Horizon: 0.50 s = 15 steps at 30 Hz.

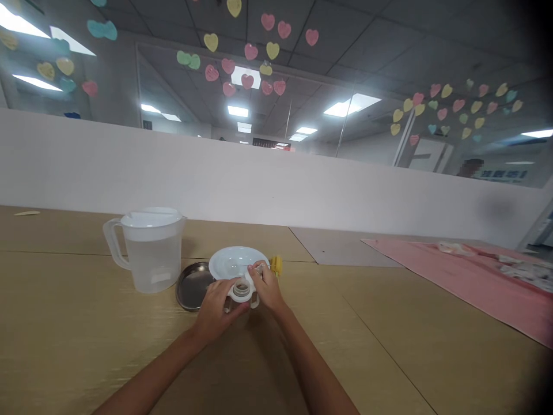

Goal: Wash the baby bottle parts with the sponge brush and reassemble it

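Note:
Near the middle of the table, my left hand (217,308) is wrapped around a small clear bottle with a white collar and side handles (241,289). The open mouth of the bottle faces up toward me. Right beside it, my right hand (265,286) is closed, with thumb and fingers pinched at a small white and clear piece at the bottle's far right rim. The fingers partly hide that piece, so its kind cannot be told. Just behind both hands sits a white bowl (224,259). A round metal dish (192,285) lies left of my left hand.
A translucent lidded pitcher (155,253) with liquid inside stands at the left. Something yellow (276,265) shows behind my right hand. On the right, a pink sheet (432,265) carries crumpled whitish material (527,271). A low white wall (259,184) borders the table's far side.

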Motion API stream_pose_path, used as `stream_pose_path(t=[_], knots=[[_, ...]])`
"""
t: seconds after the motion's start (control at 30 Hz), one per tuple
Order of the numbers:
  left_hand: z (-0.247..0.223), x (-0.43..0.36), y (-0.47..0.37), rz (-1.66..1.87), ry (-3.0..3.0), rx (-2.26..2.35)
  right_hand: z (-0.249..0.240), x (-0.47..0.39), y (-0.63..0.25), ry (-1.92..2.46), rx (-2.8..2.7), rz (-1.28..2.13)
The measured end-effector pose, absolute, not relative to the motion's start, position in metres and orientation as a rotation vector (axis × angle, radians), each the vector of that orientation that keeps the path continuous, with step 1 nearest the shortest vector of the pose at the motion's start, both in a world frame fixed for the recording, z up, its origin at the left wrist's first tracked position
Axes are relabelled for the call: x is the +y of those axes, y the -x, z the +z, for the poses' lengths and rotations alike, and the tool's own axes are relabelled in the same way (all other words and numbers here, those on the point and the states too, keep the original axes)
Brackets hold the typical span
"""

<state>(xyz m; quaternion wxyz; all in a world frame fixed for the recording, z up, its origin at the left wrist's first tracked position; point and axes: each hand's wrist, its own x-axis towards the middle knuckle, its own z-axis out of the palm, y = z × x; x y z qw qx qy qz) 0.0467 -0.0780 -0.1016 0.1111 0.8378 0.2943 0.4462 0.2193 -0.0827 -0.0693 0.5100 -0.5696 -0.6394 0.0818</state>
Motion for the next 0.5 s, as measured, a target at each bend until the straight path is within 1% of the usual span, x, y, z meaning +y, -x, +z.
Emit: stream_pose_path(t=[0.5], knots=[[-0.1032,-0.0768,-0.0460,1.331,-2.405,0.862,-0.0654,-0.0767,-0.2238,1.415,-1.694,0.301]])
